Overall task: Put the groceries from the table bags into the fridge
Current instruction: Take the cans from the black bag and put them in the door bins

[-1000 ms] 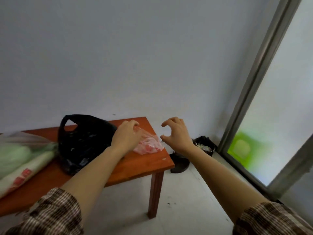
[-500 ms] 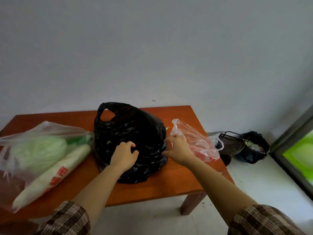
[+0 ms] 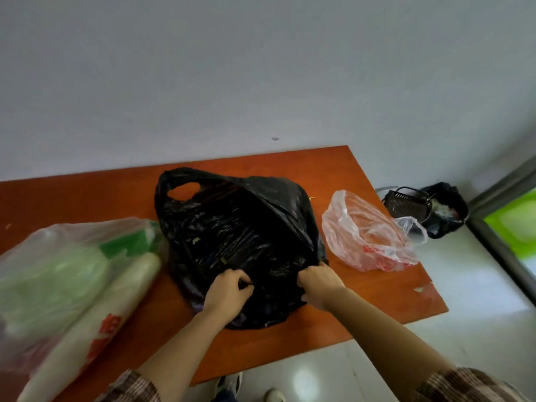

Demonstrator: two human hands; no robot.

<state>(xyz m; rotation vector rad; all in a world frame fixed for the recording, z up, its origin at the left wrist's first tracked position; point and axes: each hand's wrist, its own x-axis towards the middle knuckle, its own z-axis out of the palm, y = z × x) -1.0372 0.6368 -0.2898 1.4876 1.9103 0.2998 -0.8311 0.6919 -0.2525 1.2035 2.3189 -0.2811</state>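
A black plastic bag (image 3: 237,233) lies in the middle of the orange-brown table (image 3: 377,303). My left hand (image 3: 226,291) pinches its near edge. My right hand (image 3: 317,281) grips the bag's near right edge, and the plastic stretches taut from there. To the right lies a clear bag with red print (image 3: 368,236), untouched. On the left a clear bag (image 3: 58,271) holds a pale green cabbage and a long white radish (image 3: 95,320). What is inside the black bag is hidden.
A grey wall stands behind the table. On the floor to the right sit a dark basket (image 3: 406,206) and a bin lined with a black bag (image 3: 445,210), next to a metal door frame (image 3: 499,245). My shoes (image 3: 232,385) show below the table's front edge.
My view swung left and down onto the table. My left hand let go of the red-print bag and moved to the black bag; my right hand left that bag and gripped the black bag's edge.
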